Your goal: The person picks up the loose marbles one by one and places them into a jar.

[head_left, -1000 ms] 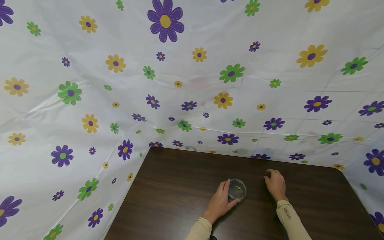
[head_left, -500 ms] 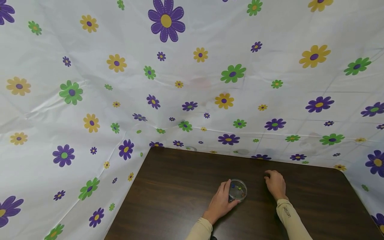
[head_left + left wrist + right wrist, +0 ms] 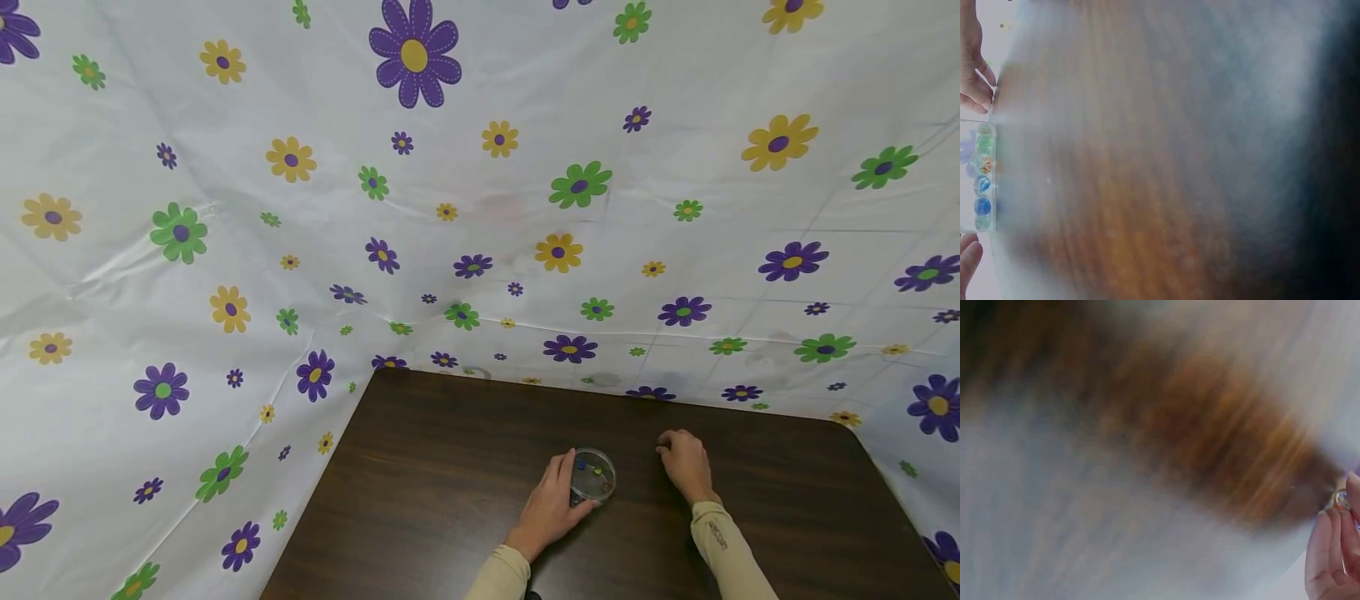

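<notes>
A round clear container (image 3: 613, 482) stands on the dark wooden table, with my left hand (image 3: 546, 507) gripping its left side between thumb and fingers. Blue, yellow-green and orange marbles show through its open top. From the side, in the left wrist view, several marbles (image 3: 983, 184) lie stacked against the clear wall. To the right of the container, my right hand (image 3: 686, 465) is low over the table. In the right wrist view its thumb and fingertips pinch a small clear marble (image 3: 1340, 499) with coloured streaks; the head view hides this marble behind the hand.
The brown tabletop (image 3: 450, 450) has rounded far corners. A white sheet (image 3: 480, 233) printed with purple, green and yellow flowers hangs behind it and along its left side. A small dark object (image 3: 533, 595) shows at the bottom edge below my left wrist.
My right hand has shifted very slightly left and nearer to me, its fingers drawn closer together. The left hand and the container stay where they were.
</notes>
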Available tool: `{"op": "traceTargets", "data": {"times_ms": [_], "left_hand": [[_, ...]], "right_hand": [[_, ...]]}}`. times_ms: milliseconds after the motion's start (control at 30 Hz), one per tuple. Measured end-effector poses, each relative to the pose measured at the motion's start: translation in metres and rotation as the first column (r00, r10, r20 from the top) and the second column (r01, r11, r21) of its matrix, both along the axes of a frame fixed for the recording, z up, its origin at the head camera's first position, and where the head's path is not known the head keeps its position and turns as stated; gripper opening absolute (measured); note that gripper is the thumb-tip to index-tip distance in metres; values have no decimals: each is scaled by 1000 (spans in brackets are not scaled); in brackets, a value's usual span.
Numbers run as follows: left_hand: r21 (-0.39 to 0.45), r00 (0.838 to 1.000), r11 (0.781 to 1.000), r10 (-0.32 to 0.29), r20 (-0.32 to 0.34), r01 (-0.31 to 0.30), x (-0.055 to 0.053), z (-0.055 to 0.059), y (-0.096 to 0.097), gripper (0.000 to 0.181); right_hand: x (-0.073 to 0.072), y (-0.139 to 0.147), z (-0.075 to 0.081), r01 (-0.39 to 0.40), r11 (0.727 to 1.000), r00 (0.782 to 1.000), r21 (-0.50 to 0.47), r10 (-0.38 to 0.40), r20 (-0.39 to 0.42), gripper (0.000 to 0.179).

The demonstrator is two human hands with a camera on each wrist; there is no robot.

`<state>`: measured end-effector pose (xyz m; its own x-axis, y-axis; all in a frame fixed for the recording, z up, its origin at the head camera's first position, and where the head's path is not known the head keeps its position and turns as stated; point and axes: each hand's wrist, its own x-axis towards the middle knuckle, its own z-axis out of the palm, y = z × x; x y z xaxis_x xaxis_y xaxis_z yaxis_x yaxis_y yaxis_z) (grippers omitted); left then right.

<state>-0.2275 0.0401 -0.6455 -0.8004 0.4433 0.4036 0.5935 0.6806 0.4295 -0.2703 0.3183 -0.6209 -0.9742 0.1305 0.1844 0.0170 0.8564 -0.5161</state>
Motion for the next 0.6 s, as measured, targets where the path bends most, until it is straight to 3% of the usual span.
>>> {"op": "traceTargets", "data": {"times_ms": [367,600], "left_hand": [[19,1000,1000,-19,-13,19,0,1,-1,85],[17,1000,1000,-23,-1,23,0,3,-1,84]], "right_hand": [[15,-21,10,-73,994,995,-84,66,-80,9],[20,-40,16,-82,987,989,-141,63,-133,7]]}}
